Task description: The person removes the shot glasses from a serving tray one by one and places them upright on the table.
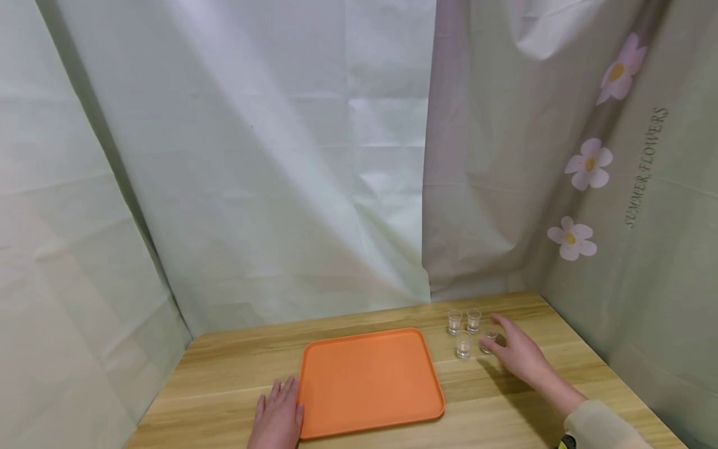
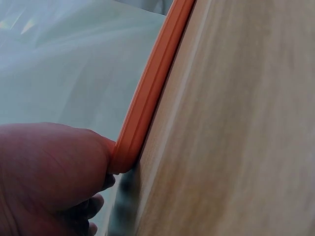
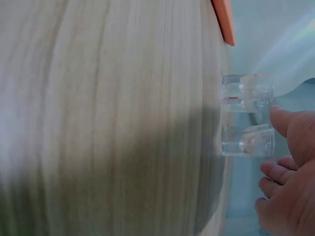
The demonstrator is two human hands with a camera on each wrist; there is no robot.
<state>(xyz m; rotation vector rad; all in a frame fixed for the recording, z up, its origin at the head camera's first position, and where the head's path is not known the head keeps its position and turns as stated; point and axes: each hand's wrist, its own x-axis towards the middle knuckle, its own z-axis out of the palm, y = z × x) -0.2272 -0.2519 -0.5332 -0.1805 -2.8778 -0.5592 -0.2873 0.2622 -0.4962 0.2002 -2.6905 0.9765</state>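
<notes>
An orange tray point(image 1: 371, 381) lies flat on the wooden table. Along its left edge rests my left hand point(image 1: 277, 416), fingers extended, with the thumb side right at the tray's rim. Several small clear shot glasses stand upright to the right of the tray. My right hand point(image 1: 518, 355) reaches in from the right, its thumb and fingers spread on either side of the nearest shot glass point(image 1: 488, 344). In the right wrist view that glass point(image 3: 248, 141) stands on the table between thumb and fingers, with gaps showing. The other glasses include a front one point(image 1: 463, 345) and a back one point(image 1: 473, 320).
The wooden table point(image 1: 235, 365) has light fabric curtains point(image 1: 269, 187) hanging behind it and on both sides. White flowers and lettering decorate the curtain on the right point(image 1: 673, 262). The tray occupies the middle of the table.
</notes>
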